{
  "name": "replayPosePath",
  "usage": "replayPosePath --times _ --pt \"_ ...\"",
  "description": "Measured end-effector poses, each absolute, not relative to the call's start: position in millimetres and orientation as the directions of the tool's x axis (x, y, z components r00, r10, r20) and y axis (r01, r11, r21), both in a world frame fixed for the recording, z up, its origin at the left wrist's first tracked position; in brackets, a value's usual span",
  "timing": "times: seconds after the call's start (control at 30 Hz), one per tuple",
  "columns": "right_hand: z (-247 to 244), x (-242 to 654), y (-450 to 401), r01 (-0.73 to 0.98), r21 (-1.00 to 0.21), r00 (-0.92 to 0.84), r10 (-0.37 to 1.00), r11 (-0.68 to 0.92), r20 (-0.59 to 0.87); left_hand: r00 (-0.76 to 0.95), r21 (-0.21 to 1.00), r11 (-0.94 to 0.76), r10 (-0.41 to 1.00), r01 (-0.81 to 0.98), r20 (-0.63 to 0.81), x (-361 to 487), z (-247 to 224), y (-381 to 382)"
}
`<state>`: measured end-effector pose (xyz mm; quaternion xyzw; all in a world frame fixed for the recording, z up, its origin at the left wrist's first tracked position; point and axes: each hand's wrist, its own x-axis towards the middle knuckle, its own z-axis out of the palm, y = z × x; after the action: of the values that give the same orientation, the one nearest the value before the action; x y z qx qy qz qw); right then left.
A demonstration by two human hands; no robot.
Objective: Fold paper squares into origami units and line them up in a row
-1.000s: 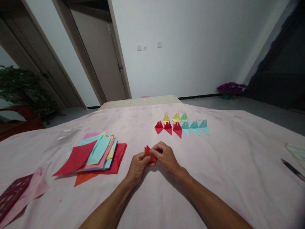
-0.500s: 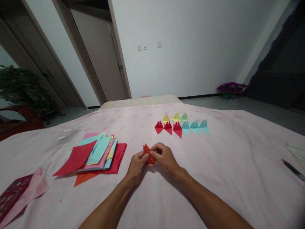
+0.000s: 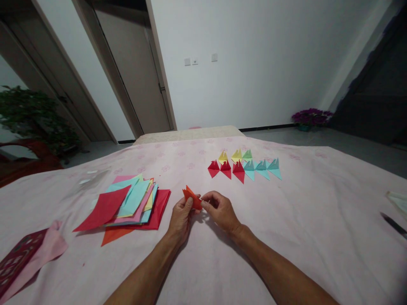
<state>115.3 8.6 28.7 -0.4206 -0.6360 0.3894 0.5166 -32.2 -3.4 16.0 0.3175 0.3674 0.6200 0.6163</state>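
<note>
The left hand [image 3: 180, 219] held an orange origami piece [image 3: 196, 203] between its fingers above the worktop [image 3: 295, 228]; the right hand [image 3: 224, 214] pinched its four-o'clock tip. Paper birds [image 3: 238, 170] sat at two o'clock.

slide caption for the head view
Left hand holds folded orange paper, right hand at its edge, near coloured sheets and paper birds.
</note>
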Motion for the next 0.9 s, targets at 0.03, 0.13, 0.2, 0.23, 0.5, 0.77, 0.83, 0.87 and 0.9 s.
replayPosePath --times 0.03,0.13,0.2,0.23,0.5,0.77,0.83,0.87,0.9 --pt "29.2 114.8 6.8 0.139 -0.922 -0.12 0.93 0.362 0.347 -0.032 0.84 0.027 0.998 -0.541 -0.053 -32.6 16.2 -3.2" --pt "34.2 114.1 1.2 0.135 -0.891 -0.125 0.9 0.432 0.417 -0.005 0.819 0.019 1.0 -0.574 -0.026 -33.0 17.5 -3.4" --pt "37.9 114.5 -1.5 0.126 -0.868 -0.133 0.875 0.481 0.465 -0.001 0.808 0.016 1.0 -0.589 -0.021 -33.1 18.3 -3.7" --pt "39.1 114.9 -2.4 0.12 -0.857 -0.138 0.863 0.501 0.485 -0.003 0.806 0.014 1.0 -0.592 -0.019 -33.1 18.6 -3.7" --pt "29.6 114.0 4.6 0.041 -0.952 -0.117 0.948 0.302 0.296 0.064 0.847 0.0 0.997 -0.531 0.041 -34.3 18.4 -3.5" --pt "29.6 113.3 9.1 0.122 -0.942 -0.155 0.943 0.313 0.293 0.094 0.919 -0.051 0.991 -0.391 0.096 -37.8 10.8 -1.0" --pt "30.8 115.2 8.4 0.18 -0.911 -0.124 0.927 0.371 0.353 0.025 0.961 -0.11 0.992 -0.253 0.12 -37.6 10.7 -2.5" --pt "31.6 116.3 7.9 0.221 -0.886 -0.11 0.913 0.407 0.392 -0.042 0.974 -0.159 0.987 -0.164 0.154 -37.8 11.0 -3.6" --pt "32.4 117.4 7.3 0.263 -0.858 -0.103 0.897 0.441 0.43 -0.12 0.974 -0.216 0.971 -0.068 0.207 -38.4 11.6 -4.9"
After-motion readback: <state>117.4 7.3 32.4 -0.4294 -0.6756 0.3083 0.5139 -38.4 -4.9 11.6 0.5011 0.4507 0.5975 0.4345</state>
